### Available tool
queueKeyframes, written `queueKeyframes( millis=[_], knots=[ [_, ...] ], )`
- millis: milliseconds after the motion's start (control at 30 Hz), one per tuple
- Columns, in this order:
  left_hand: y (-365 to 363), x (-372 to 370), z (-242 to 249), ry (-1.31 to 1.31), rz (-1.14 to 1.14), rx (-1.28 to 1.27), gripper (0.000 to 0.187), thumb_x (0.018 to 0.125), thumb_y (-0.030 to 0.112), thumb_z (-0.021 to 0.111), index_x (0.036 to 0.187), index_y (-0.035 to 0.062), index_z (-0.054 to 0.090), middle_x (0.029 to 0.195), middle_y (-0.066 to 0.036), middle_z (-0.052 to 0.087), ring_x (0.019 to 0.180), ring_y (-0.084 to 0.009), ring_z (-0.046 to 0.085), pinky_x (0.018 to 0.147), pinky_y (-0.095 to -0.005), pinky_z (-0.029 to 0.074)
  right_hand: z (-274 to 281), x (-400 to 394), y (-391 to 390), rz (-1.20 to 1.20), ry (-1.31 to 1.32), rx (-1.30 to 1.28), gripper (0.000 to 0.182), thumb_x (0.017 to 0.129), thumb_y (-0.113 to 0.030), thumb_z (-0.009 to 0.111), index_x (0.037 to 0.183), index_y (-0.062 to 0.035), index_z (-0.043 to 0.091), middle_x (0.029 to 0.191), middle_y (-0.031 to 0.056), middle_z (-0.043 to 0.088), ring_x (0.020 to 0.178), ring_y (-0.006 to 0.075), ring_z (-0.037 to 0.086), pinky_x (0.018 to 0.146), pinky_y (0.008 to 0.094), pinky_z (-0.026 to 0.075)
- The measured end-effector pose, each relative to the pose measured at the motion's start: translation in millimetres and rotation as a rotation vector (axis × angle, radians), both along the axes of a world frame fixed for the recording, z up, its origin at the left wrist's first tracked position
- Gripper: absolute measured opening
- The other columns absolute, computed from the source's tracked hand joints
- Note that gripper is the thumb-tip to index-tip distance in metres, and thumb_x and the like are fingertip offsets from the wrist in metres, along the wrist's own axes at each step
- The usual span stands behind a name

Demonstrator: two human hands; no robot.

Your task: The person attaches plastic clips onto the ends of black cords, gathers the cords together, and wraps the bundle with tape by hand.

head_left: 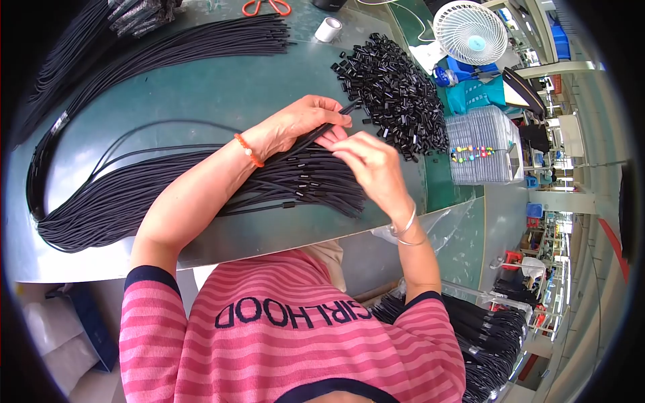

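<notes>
My left hand [306, 124], with an orange beaded bracelet at its wrist, is closed around a few black cables [314, 136], their ends pointing towards the pile of small parts. Close beside it, my right hand [373, 168] has its thumb and fingers pinched together near the held cables; whatever sits between those fingertips is hidden. Under both hands lies a thick bundle of black cables [141, 191], looped at the left, with small black sleeves [309, 176] on several of them near their ends. A heap of small black tube pieces [396, 94] lies just beyond my right hand.
Another long cable bundle [195, 50] curves across the back of the green table [222, 87]. Orange-handled scissors [267, 7] and a white tape roll [328, 29] lie at the far edge. To the right stand a white fan [470, 32] and stacked clear plastic trays [480, 148].
</notes>
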State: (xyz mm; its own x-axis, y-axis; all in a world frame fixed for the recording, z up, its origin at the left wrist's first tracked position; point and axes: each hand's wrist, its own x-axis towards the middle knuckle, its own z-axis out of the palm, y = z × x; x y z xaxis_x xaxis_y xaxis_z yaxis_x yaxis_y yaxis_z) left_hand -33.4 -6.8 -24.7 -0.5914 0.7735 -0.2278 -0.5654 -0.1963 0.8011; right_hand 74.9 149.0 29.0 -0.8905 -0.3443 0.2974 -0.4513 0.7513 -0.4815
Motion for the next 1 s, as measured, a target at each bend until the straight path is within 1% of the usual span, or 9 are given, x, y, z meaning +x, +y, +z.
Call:
queueKeyframes(
  millis=[167, 267, 300, 400, 567, 667, 833, 967, 1000],
  knots=[
    [-2, -6, -2, -0.033, 0.046, -0.043, 0.012, 0.089, 0.013, 0.067, 0.085, 0.004, 0.06, 0.076, -0.008, 0.065, 0.063, -0.0141, 0.064, 0.058, -0.0233, 0.054, 10, -9, 35, -0.21, -0.093, -0.022, 0.01, 0.082, -0.005, 0.071, 0.092, -0.0021, 0.071, 0.082, 0.0089, 0.065, 0.069, 0.0178, 0.063, 0.064, 0.0273, 0.05],
    [1, -7, -9, -0.051, 0.112, -0.054, 0.01, 0.089, 0.012, 0.066, 0.089, 0.003, 0.062, 0.076, -0.007, 0.064, 0.063, -0.014, 0.063, 0.057, -0.0229, 0.053, -4, -20, 47, -0.219, -0.131, -0.009, 0.014, 0.085, -0.003, 0.066, 0.098, -0.0061, 0.07, 0.087, 0.0089, 0.066, 0.075, 0.0271, 0.063, 0.071, 0.0359, 0.051],
    [1, -6, -10, -0.053, 0.079, -0.037, 0.011, 0.088, 0.012, 0.067, 0.092, 0.0023, 0.063, 0.076, -0.006, 0.064, 0.063, -0.0137, 0.063, 0.057, -0.0228, 0.053, -11, -24, 51, -0.222, -0.13, -0.01, 0.014, 0.085, -0.003, 0.066, 0.098, -0.0061, 0.07, 0.087, 0.0089, 0.066, 0.075, 0.0271, 0.063, 0.071, 0.0359, 0.051],
    [-2, -5, -7, -0.049, 0.014, -0.007, 0.015, 0.087, 0.01, 0.067, 0.098, 0.0008, 0.065, 0.076, -0.006, 0.064, 0.064, -0.0132, 0.062, 0.058, -0.0228, 0.053, -35, -40, 61, -0.08, 0.31, 0.369, 0.018, 0.085, -0.002, 0.065, 0.102, -0.0046, 0.068, 0.092, 0.0093, 0.067, 0.077, 0.0271, 0.065, 0.075, 0.0336, 0.052],
    [-3, -2, -8, -0.057, 0.027, -0.002, 0.016, 0.087, 0.01, 0.067, 0.099, 0.0003, 0.066, 0.08, -0.004, 0.065, 0.065, -0.0096, 0.059, 0.058, -0.021, 0.05, -44, -51, 67, -0.09, 0.289, 0.345, 0.017, 0.086, -0.003, 0.066, 0.103, -0.0019, 0.066, 0.095, 0.0084, 0.068, 0.081, 0.022, 0.067, 0.077, 0.029, 0.053],
    [-1, 1, -7, -0.071, 0.06, 0.004, 0.015, 0.085, 0.007, 0.068, 0.098, 0.0004, 0.066, 0.08, -0.004, 0.065, 0.065, -0.0093, 0.058, 0.057, -0.0212, 0.049, -33, -56, 70, -0.284, -0.418, -0.909, 0.012, 0.089, -0.003, 0.065, 0.101, -0.002, 0.065, 0.097, 0.0061, 0.067, 0.089, 0.0143, 0.067, 0.08, 0.0263, 0.053],
    [-1, 0, -6, -0.076, 0.106, 0.017, 0.017, 0.082, 0.0, 0.067, 0.099, -0.0028, 0.065, 0.079, -0.009, 0.065, 0.063, -0.012, 0.059, 0.054, -0.0225, 0.049, -18, -53, 55, -0.185, -0.574, -0.983, 0.01, 0.09, -0.002, 0.064, 0.099, 0.0002, 0.064, 0.097, 0.0067, 0.066, 0.091, 0.0159, 0.067, 0.084, 0.0257, 0.053],
    [0, -1, -9, -0.038, 0.099, 0.001, 0.016, 0.082, 0.001, 0.068, 0.098, -0.0029, 0.065, 0.079, -0.008, 0.065, 0.063, -0.0116, 0.059, 0.054, -0.0227, 0.048, -17, -57, 57, -0.131, -0.54, -0.895, 0.008, 0.09, -0.004, 0.065, 0.097, -0.0005, 0.065, 0.097, 0.0051, 0.066, 0.089, 0.0147, 0.067, 0.083, 0.0258, 0.053],
    [0, -1, -8, -0.023, 0.09, -0.003, 0.015, 0.083, 0.002, 0.068, 0.097, -0.0028, 0.065, 0.079, -0.008, 0.065, 0.063, -0.0113, 0.058, 0.055, -0.0229, 0.048, -15, -56, 56, -0.082, -0.479, -0.731, 0.007, 0.089, -0.004, 0.065, 0.096, -0.0015, 0.066, 0.095, 0.0046, 0.066, 0.088, 0.0141, 0.066, 0.082, 0.0259, 0.052]
  ],
)
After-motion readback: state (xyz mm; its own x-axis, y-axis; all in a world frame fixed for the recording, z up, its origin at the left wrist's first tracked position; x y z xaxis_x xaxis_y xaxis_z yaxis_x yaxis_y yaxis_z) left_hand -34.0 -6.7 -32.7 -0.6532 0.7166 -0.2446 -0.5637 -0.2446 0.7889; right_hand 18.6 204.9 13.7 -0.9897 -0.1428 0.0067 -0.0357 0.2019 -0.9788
